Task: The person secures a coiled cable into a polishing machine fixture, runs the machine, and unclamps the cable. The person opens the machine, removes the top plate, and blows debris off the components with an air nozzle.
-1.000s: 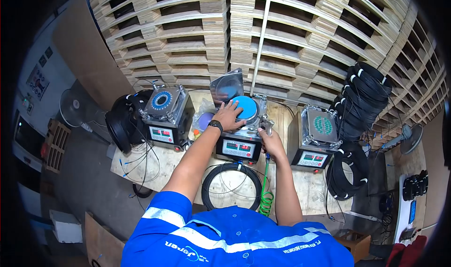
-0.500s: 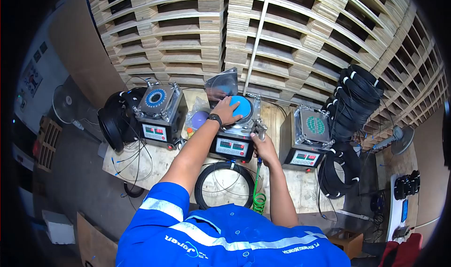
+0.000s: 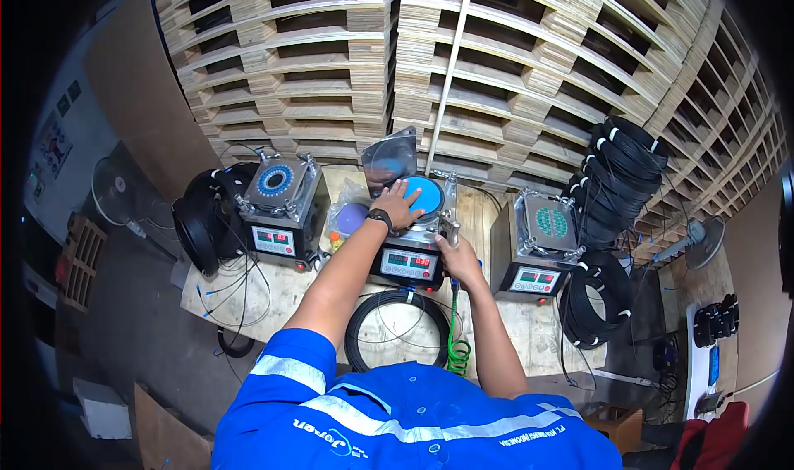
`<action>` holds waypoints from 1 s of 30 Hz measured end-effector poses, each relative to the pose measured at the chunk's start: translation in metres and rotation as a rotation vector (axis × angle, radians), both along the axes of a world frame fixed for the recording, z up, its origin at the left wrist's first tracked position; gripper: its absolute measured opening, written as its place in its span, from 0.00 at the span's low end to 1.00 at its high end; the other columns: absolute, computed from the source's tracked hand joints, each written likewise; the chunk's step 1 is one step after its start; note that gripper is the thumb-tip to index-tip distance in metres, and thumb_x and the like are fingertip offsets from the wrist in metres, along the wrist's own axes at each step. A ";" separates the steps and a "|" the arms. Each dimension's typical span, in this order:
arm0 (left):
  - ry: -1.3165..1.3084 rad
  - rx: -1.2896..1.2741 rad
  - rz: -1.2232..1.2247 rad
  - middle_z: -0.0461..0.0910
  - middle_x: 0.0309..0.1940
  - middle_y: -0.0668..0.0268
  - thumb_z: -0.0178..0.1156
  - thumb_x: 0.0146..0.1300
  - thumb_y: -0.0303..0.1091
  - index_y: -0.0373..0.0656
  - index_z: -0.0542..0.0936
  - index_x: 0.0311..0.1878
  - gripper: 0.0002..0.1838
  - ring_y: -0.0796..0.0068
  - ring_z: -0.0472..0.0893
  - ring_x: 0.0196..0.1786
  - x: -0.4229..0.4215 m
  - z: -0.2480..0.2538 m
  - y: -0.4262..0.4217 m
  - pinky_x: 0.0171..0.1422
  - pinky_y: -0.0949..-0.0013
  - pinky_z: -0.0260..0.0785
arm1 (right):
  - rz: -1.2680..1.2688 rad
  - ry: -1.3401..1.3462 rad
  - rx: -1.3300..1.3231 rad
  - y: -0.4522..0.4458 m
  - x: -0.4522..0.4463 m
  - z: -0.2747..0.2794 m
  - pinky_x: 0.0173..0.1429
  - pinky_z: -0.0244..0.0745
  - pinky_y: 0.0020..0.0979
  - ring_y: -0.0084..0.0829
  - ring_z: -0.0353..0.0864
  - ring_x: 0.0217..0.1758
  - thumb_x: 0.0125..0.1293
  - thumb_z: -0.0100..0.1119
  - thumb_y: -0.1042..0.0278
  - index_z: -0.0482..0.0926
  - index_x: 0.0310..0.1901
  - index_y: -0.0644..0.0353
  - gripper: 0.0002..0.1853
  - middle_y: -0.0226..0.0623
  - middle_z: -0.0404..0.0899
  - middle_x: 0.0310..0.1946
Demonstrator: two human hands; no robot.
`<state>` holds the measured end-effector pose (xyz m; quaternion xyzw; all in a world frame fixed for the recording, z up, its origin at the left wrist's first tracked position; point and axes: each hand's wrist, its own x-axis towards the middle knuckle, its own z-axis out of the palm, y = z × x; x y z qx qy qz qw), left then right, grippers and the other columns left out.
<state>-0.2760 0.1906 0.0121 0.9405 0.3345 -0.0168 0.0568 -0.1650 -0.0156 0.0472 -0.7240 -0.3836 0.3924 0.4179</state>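
Note:
My left hand [image 3: 400, 206] lies with fingers spread on the left part of a round blue disc [image 3: 427, 195]. The disc sits on top of the middle benchtop machine [image 3: 407, 263], whose front panel has lit digits. My right hand [image 3: 460, 261] is wrapped around a metallic air blow gun [image 3: 449, 229] at the machine's right front corner. A green coiled hose [image 3: 458, 354] hangs below that hand. Behind the disc stands a tilted transparent cover [image 3: 389, 157]. A purple disc [image 3: 352, 217] in clear plastic lies left of the machine.
Similar machines stand on the left [image 3: 277, 214] and right [image 3: 542, 238], their top plates carrying blue and green parts. A black cable coil [image 3: 351, 338] lies in front on the wooden table [image 3: 529, 334]. More coils [image 3: 616, 168] are stacked at right, before wooden pallets [image 3: 529, 98].
My left hand has slid slightly left and toward me on the blue disc, uncovering more of it. The middle machine's lit digits differ. My right hand keeps its grip on the blow gun.

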 end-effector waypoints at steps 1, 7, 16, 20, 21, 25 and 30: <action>0.001 -0.003 -0.001 0.47 0.78 0.48 0.38 0.70 0.67 0.55 0.55 0.78 0.39 0.49 0.48 0.80 0.000 -0.003 -0.001 0.80 0.46 0.45 | 0.023 -0.085 0.023 0.002 0.003 -0.007 0.39 0.77 0.39 0.40 0.83 0.35 0.71 0.56 0.54 0.75 0.52 0.65 0.20 0.48 0.82 0.36; 0.020 -0.011 -0.010 0.45 0.79 0.52 0.37 0.73 0.61 0.41 0.51 0.78 0.40 0.56 0.47 0.81 -0.007 -0.011 -0.003 0.80 0.52 0.46 | -0.060 -0.216 0.046 0.002 0.004 -0.011 0.58 0.72 0.43 0.57 0.79 0.55 0.69 0.57 0.51 0.74 0.56 0.68 0.26 0.62 0.80 0.48; -0.253 0.235 -0.087 0.70 0.68 0.53 0.48 0.72 0.51 0.44 0.73 0.66 0.27 0.55 0.70 0.69 -0.020 -0.009 -0.026 0.71 0.56 0.65 | 0.042 -0.074 0.100 -0.039 -0.007 -0.001 0.54 0.75 0.39 0.40 0.83 0.46 0.71 0.56 0.54 0.75 0.54 0.66 0.22 0.52 0.83 0.43; -0.268 0.366 -0.095 0.72 0.67 0.54 0.52 0.69 0.48 0.41 0.74 0.64 0.27 0.58 0.72 0.68 -0.033 -0.016 -0.045 0.65 0.53 0.66 | 0.089 -0.110 0.030 -0.054 -0.015 -0.017 0.55 0.74 0.39 0.45 0.83 0.49 0.71 0.56 0.53 0.75 0.56 0.64 0.23 0.54 0.82 0.43; -0.240 0.449 -0.090 0.72 0.67 0.54 0.52 0.69 0.48 0.40 0.74 0.64 0.27 0.60 0.72 0.68 -0.036 -0.017 -0.050 0.63 0.53 0.65 | 0.073 -0.135 0.005 -0.057 -0.017 -0.022 0.55 0.74 0.40 0.47 0.83 0.49 0.71 0.56 0.52 0.75 0.56 0.64 0.23 0.55 0.82 0.43; -0.208 0.507 -0.086 0.71 0.67 0.55 0.57 0.65 0.46 0.38 0.71 0.67 0.30 0.64 0.70 0.69 -0.048 -0.022 -0.062 0.64 0.53 0.60 | -0.072 -0.320 0.025 -0.062 -0.017 -0.045 0.55 0.73 0.45 0.56 0.81 0.51 0.71 0.55 0.50 0.73 0.52 0.69 0.25 0.61 0.81 0.43; -0.181 0.487 -0.091 0.71 0.67 0.56 0.58 0.64 0.45 0.37 0.70 0.67 0.31 0.64 0.70 0.68 -0.049 -0.018 -0.062 0.65 0.53 0.60 | -0.063 -0.205 -0.005 -0.071 -0.023 -0.038 0.55 0.73 0.45 0.57 0.81 0.50 0.71 0.55 0.48 0.73 0.51 0.70 0.27 0.62 0.81 0.43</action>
